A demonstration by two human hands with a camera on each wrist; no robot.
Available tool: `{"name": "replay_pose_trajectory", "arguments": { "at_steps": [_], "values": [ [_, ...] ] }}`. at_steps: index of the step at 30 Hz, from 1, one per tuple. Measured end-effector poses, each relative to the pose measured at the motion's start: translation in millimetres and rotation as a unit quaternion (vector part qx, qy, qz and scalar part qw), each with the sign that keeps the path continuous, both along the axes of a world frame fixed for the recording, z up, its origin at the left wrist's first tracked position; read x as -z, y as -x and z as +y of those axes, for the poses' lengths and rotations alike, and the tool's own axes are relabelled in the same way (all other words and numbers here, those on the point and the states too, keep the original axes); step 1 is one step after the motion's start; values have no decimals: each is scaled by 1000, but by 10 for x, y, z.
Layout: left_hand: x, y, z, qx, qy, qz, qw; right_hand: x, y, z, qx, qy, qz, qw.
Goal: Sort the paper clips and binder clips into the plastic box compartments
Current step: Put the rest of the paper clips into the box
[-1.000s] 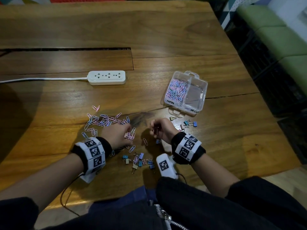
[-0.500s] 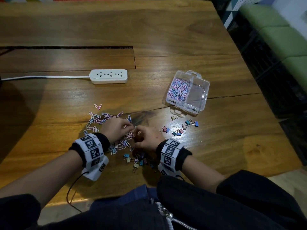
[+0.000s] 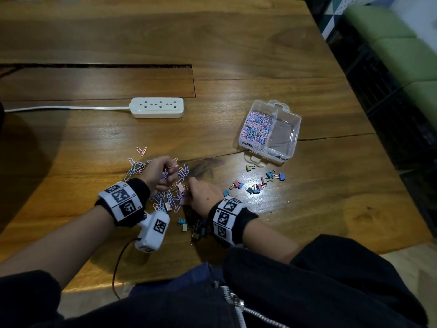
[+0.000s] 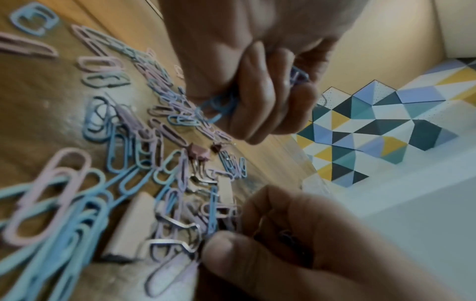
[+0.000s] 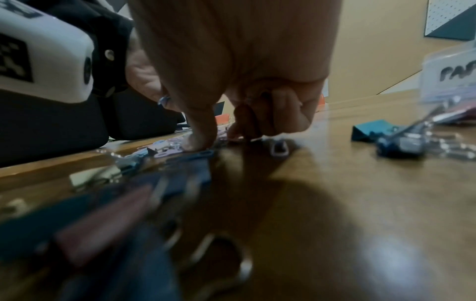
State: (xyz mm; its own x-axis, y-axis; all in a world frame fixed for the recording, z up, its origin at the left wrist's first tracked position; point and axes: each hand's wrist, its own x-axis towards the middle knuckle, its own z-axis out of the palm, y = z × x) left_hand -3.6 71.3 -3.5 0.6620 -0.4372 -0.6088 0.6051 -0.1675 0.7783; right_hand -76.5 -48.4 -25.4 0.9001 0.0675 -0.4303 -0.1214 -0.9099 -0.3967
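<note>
Pastel paper clips (image 3: 165,200) lie in a loose pile between my hands, with a few binder clips mixed in. My left hand (image 3: 163,172) is raised in a fist and grips a bunch of paper clips (image 4: 219,106). My right hand (image 3: 201,194) reaches down into the pile; its thumb and fingers (image 4: 231,246) pinch at a clip, and I cannot tell which kind. The clear plastic box (image 3: 293,129) stands at the right. Its left compartment holds paper clips and its right one is bare. Loose binder clips (image 3: 255,187) lie between the box and my right hand.
More binder clips (image 3: 192,229) lie by my right wrist near the table's front edge. A white power strip (image 3: 157,107) with its cord lies further back on the left. A dark slot runs across the tabletop behind it. Green seating stands beyond the table's right edge.
My right hand has moved left from the binder clips into the mixed pile, leaving more binder clips on its right. My left hand has lifted slightly with its fistful of paper clips.
</note>
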Motion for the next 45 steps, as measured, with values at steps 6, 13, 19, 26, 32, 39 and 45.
{"name": "replay_pose_trajectory", "arguments": {
  "at_steps": [6, 13, 19, 26, 32, 39, 45],
  "values": [
    [-47, -13, -310, 65, -72, -10, 995, -81, 50, -178, -34, 3, 50, 998],
    [-374, -230, -1136, 106, -116, -40, 987, -312, 148, -910, 182, -174, 15, 968],
    [-560, -457, -1928, 55, -33, -1, 998, -482, -159, -1557, 271, -161, -39, 948],
    [-599, -483, -2262, 43, -50, -49, 997, -568, -512, -1816, 339, -187, -43, 921],
    [-586, -512, -1976, 43, -2, -83, 996, -567, -804, -1786, 401, -241, -50, 882],
    [-471, -678, -1138, 257, -273, -285, 882, -455, -912, -1662, 376, -220, -55, 898],
    [-94, -766, -87, 323, -525, -302, 728, -382, -845, -1527, 413, -179, -114, 886]
  ]
}}
